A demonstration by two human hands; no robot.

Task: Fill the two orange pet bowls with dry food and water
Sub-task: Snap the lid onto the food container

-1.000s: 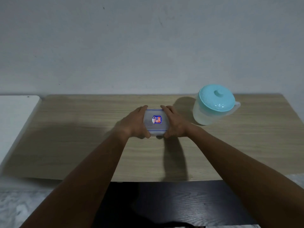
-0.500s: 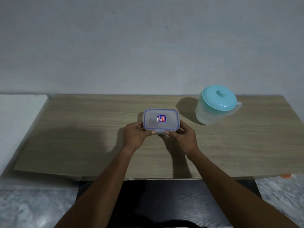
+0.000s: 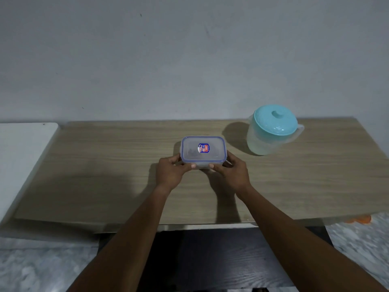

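Note:
A clear rectangular food container (image 3: 203, 149) with a blue-rimmed lid and a sticker sits on the wooden table (image 3: 105, 175), near its middle. My left hand (image 3: 171, 170) grips its near left corner and my right hand (image 3: 230, 171) grips its near right corner, thumbs on the front edge. A translucent water pitcher (image 3: 270, 130) with a teal lid stands at the back right, apart from my hands. A sliver of something orange (image 3: 359, 219) shows below the table's front right edge; whether it is a bowl I cannot tell.
A white surface (image 3: 23, 154) adjoins the table on the left. A grey wall rises behind. Below the table's front edge lie a dark wooden panel (image 3: 210, 260) and marbled floor (image 3: 42, 266) on both sides.
My hands slid from the container's sides back to its near corners, uncovering the lid. The camera view shifted slightly, bringing an orange sliver into sight at lower right.

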